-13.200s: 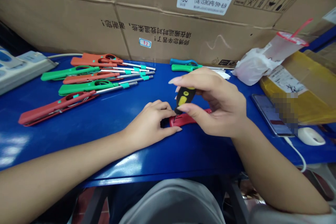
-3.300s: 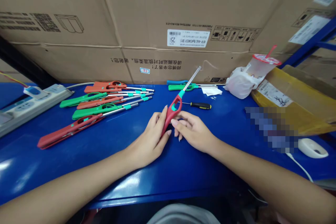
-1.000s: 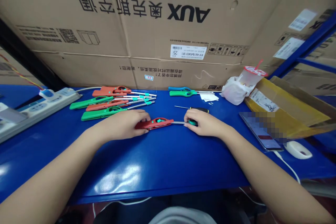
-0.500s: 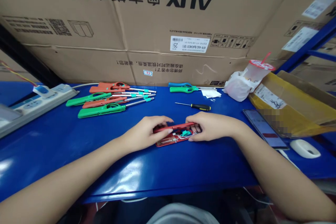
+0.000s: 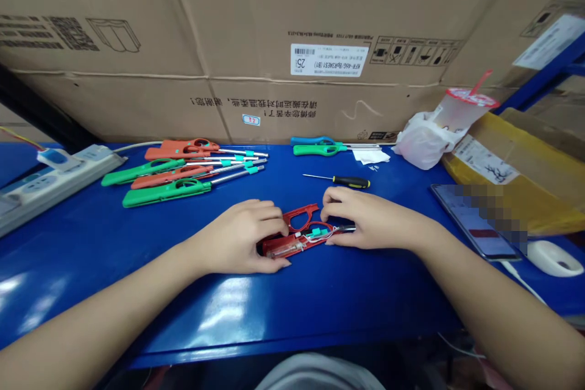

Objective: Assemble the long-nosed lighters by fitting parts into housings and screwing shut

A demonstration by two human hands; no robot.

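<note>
An opened red gas lighter (image 5: 286,248) lies on the blue table, its inside facing up. A clear tank, white wires and a teal trigger piece (image 5: 319,232) show in its shell. Behind it is the other red casing half (image 5: 302,217), with a loop-shaped opening. My left hand (image 5: 244,234) is closed around the lighter's left end, thumb in front and fingers over the back, hiding that end of both halves. At the other end, the thumb and fingers of my right hand (image 5: 359,216) close on the lighter's dark metal tube (image 5: 346,228).
Several orange and green lighters (image 5: 167,192) lie at the back left beside a power strip (image 5: 59,177). Behind the hands are a screwdriver (image 5: 351,181) and blue and green lighters (image 5: 315,149). A bagged drink cup (image 5: 457,111), yellow-wrapped box (image 5: 525,177), phone (image 5: 479,225) and white mouse-like device (image 5: 551,256) stand right.
The upper red casing half has come off the shell and now lies behind it. My left hand has turned over the lighter's left end; my right hand has shifted onto the metal tube.
</note>
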